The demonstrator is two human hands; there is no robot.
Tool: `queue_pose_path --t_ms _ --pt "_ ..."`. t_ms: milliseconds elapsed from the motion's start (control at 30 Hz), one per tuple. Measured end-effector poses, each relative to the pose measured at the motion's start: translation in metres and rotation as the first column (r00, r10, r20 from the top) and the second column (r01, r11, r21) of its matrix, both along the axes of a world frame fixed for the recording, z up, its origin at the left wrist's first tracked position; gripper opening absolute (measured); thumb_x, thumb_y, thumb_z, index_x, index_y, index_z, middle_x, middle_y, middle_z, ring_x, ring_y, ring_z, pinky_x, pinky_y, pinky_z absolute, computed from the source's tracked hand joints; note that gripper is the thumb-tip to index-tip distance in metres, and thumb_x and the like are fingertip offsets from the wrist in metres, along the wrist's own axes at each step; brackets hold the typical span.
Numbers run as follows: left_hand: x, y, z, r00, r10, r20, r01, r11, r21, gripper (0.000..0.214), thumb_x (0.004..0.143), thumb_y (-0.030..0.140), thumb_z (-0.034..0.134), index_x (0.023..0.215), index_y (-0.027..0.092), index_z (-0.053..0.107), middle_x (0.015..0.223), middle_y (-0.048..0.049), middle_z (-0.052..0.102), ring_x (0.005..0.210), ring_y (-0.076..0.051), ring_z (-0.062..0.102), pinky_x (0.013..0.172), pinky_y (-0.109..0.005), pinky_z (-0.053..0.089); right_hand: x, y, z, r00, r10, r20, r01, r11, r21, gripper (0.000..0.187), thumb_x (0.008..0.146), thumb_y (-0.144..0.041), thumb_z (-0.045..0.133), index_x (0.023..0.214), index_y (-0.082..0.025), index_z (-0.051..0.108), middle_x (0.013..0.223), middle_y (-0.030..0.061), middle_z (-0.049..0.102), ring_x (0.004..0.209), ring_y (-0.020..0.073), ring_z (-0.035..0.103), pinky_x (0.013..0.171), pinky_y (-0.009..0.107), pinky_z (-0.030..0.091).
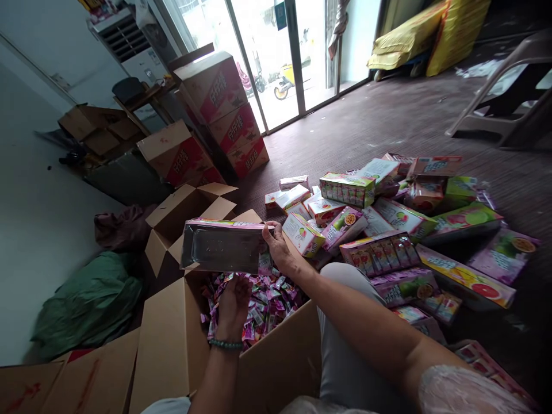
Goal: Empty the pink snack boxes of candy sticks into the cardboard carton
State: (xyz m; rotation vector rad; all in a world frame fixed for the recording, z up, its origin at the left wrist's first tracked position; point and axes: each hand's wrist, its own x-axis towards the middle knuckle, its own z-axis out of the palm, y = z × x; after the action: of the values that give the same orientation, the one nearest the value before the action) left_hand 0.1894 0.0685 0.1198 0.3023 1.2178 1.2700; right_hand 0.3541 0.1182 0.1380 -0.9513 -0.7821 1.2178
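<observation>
My right hand (280, 248) grips the right end of a slim display box (224, 247), thumb on top. The box is tilted, its clear window facing me; the inside looks dark and mostly bare, with a purple sachet showing near its right end. Just under the box, my left hand (235, 296) is half cupped, with a green bead bracelet at the wrist. No item shows in it, though its fingertips are partly hard to make out. Below both hands an open cardboard carton (164, 339) holds a heap of small purple and pink sachets (269, 307).
To the right lies a pile of fruit-printed boxes (347, 190), some with filled windows. Another open carton (172, 210) stands behind, near stacked red-printed cartons (233, 121). A green sack (86, 305) lies left; a plastic stool (504, 92) stands right, glass doors (297, 57) ahead.
</observation>
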Motion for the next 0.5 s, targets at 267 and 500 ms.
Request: queue_pose_path --t_ms 267,500 --pt "0.001 0.002 -0.003 0.999 0.039 -0.009 -0.038 0.996 0.078 0.023 0.087 0.006 0.056 0.070 0.021 0.062 0.063 0.0016 0.064 0.064 -0.011 0.065 0.063 -0.022 0.054 -0.005 -0.013 0.003 0.999 0.031 -0.016 -0.033 0.990 -0.134 0.062 0.079 -0.079 0.047 0.110 -0.025 0.044 0.105 0.0046 0.057 0.103 0.0222 0.054 0.089 0.031 0.046" --pt "-0.008 -0.005 0.000 0.999 0.033 0.039 -0.040 0.979 0.198 0.014 0.081 0.008 0.064 0.089 0.018 0.070 0.084 -0.0013 0.074 0.082 -0.013 0.070 0.081 -0.025 0.057 -0.007 -0.012 0.006 0.991 0.132 -0.014 -0.133 0.991 -0.023 0.075 0.072 -0.083 0.055 0.117 -0.025 0.043 0.112 0.0055 0.055 0.103 0.0219 0.053 0.089 0.033 0.046"
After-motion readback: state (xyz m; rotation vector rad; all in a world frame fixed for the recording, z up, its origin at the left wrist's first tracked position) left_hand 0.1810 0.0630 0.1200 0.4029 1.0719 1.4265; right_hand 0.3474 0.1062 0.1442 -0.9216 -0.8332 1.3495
